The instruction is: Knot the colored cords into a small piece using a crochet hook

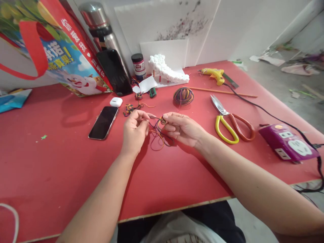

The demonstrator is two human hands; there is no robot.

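Note:
Above the middle of the red table, my left hand [135, 128] pinches a dark, thin strand of cord. Close beside it, my right hand [183, 128] holds a small knotted piece of multicoloured cord [163, 120] between thumb and fingers. Loose orange and dark cord ends [158, 140] loop down from between both hands. Just behind them lies a ball of multicoloured cord [183, 96]. A small knotted cord bundle [129, 108] rests on the table past my left hand. Part of the held piece is hidden by my right fingertips.
Scissors [222, 118], a yellow glue gun [212, 75], a wooden stick [222, 92] and a purple power socket [288, 141] lie to the right. On the left are a phone [103, 123], a white earbud case [116, 102] and a large bag [76, 64]. A white model [167, 71] stands behind.

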